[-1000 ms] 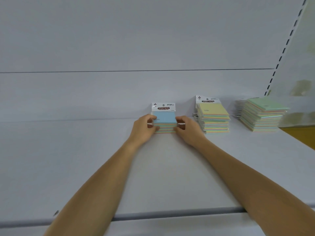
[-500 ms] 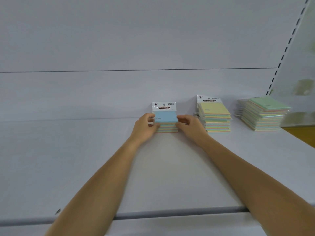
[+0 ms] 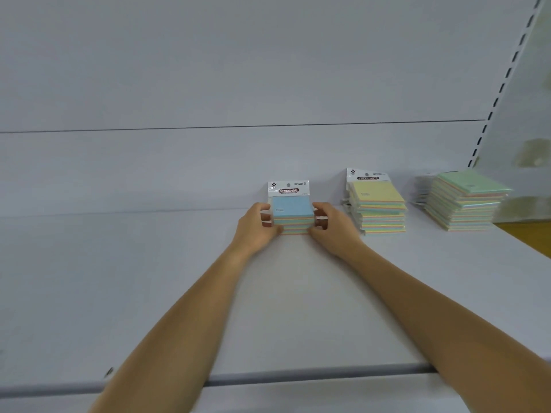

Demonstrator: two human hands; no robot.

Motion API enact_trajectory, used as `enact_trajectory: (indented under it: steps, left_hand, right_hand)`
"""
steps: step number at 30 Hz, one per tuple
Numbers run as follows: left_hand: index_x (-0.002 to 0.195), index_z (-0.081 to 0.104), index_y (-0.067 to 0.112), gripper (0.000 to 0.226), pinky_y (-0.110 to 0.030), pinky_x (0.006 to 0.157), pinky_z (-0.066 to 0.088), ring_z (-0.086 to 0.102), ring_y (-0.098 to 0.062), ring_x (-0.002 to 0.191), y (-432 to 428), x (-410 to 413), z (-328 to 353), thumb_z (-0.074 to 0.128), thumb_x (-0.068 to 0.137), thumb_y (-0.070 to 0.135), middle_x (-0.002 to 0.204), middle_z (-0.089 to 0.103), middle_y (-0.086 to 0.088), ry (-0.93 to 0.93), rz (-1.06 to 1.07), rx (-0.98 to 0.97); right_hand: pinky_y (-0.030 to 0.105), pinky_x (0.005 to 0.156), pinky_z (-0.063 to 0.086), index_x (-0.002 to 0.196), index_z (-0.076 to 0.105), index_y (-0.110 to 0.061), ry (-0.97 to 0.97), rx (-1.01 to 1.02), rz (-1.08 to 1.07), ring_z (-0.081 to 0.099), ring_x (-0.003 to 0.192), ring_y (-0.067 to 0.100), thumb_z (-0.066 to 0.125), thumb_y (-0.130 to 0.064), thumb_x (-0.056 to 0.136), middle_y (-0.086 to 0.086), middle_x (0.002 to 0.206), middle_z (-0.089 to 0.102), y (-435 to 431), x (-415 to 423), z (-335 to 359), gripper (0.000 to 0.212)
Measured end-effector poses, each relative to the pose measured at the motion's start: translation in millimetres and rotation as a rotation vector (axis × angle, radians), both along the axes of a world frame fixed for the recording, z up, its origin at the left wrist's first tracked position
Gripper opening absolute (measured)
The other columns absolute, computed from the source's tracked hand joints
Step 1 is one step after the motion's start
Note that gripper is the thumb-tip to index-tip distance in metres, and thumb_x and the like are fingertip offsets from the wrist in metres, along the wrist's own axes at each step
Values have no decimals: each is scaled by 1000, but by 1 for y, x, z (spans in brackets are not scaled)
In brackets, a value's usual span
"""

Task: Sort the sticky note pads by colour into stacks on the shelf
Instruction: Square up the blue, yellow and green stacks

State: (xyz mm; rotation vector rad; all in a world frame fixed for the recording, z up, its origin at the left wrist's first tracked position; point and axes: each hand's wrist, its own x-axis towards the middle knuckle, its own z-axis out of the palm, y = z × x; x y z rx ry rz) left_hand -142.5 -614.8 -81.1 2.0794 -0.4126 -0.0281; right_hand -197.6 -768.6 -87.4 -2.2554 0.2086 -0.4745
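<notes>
smooth white shelf (image 3: 149,278). centre of frame: left hand (image 3: 256,228) and right hand (image 3: 331,231) curl their fingers round opposite sides of the blue-topped stack (image 3: 292,208) of square wrapped pads near the back panel, placed as half a second ago. further right, standing apart: yellow-topped stack (image 3: 378,204), then green-topped stack (image 3: 465,201).

Matt smooth white shelf (image 3: 149,293); glossy film-wrapped paper pads (image 3: 377,210).
</notes>
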Motion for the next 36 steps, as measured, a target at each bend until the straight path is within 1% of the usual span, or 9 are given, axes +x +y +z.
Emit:
enact_trajectory:
  steps: [5,11,14,18,20,23,27,31,36]
  left_hand:
    - [136,37,6,70,-32,97,40,50,-30,121,1,-1,10,72,76,18,135,47,-16,-121,30,172]
    - [124,51,3,39,-31,94,45,57,-27,108,-25,-26,35,58,85,7,122,54,-17,-549,-6,48]
    - [123,53,3,36,-13,83,40,60,-24,105,-67,-42,45,55,87,8,121,58,-15,-455,-105,91]
    - [134,36,2,63,-27,90,42,53,-27,118,-130,-58,41,67,82,20,132,51,-15,-134,-130,246]
    - [129,41,1,66,-28,89,42,52,-27,120,-149,-63,32,73,76,23,131,54,-16,-45,-95,298]
    - [124,42,-1,63,-28,88,43,53,-28,119,-165,-67,14,74,74,21,129,56,-16,-41,-20,230]
    - [117,46,0,57,-27,83,45,61,-27,109,-164,-63,1,76,72,17,121,62,-14,-81,27,114]
    - [116,50,1,52,-13,66,37,63,-25,102,-166,-63,-2,75,73,15,115,66,-12,-133,29,115]
    - [111,54,0,44,-15,59,32,59,-21,83,-168,-62,-3,74,74,13,108,67,-15,-193,31,131]
  right_hand:
    - [18,86,34,134,40,-11,-167,-134,-23,49,119,22,56,-9,84,10,134,45,7,-12,8,53]
    - [13,83,36,124,53,-11,-400,-141,103,51,96,10,54,-3,84,9,123,54,-18,-33,59,40]
    - [19,87,42,118,57,-10,-419,-183,81,54,94,11,54,-3,84,9,118,57,-67,-49,71,35]
    - [31,91,44,124,50,-5,-301,-144,-66,52,97,18,56,-3,83,16,121,55,-134,-62,50,42]
    - [35,94,44,130,43,-3,-229,-53,-121,47,98,14,58,-5,82,18,124,53,-149,-63,32,50]
    - [34,95,41,140,28,-3,-26,97,-59,49,105,20,62,-9,82,17,133,47,-157,-65,13,67]
    - [31,100,36,141,26,-4,157,-141,35,46,126,24,61,-15,82,10,137,48,-158,-62,8,70]
    - [34,98,39,130,39,1,114,-126,51,51,121,29,61,-11,82,15,128,56,-163,-62,7,54]
    - [35,95,43,119,50,2,71,-85,51,58,111,31,64,-10,79,16,119,62,-165,-60,4,44]
